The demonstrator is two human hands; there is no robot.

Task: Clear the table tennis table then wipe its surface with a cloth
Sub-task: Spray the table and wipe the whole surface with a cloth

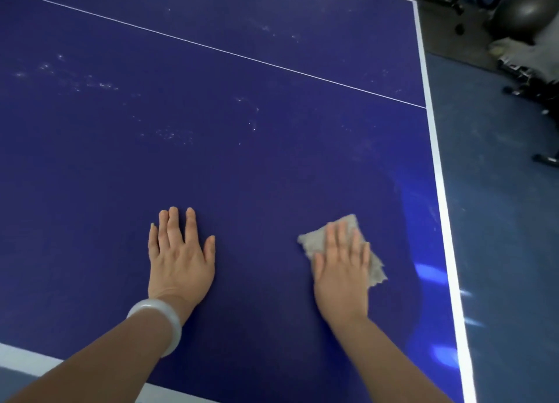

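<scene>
Head camera, looking down: I see a blue table tennis table (242, 166) filling most of the view, with a thin white centre line (211, 47) running from upper left to right and a white border along the right edge and the near edge. No bats, balls or net show in this part of the table, so I judge the clearing step done and the wiping under way.

My right hand (341, 272) lies flat on a small grey cloth (348, 230), fingers straight and together, pressing it onto the surface rather than curling round it. The cloth sits near the table's right edge, in the near half. It is crumpled into a rough oblong whose long axis runs from upper left to lower right, across the line of my fingers; its corners poke out beyond the fingertips and past the little finger. I think the flat palm is there to spread pressure over the cloth.

My left hand (181, 251) rests palm down on the bare table, well apart from the cloth, fingers straight and slightly spread, holding nothing. It looks like a brace for leaning. A pale bangle (160, 321) circles that wrist.

Whitish specks (75, 81) remain farther up the table. A grey exercise ball (526, 9) sits on the floor beyond the far right corner.
</scene>
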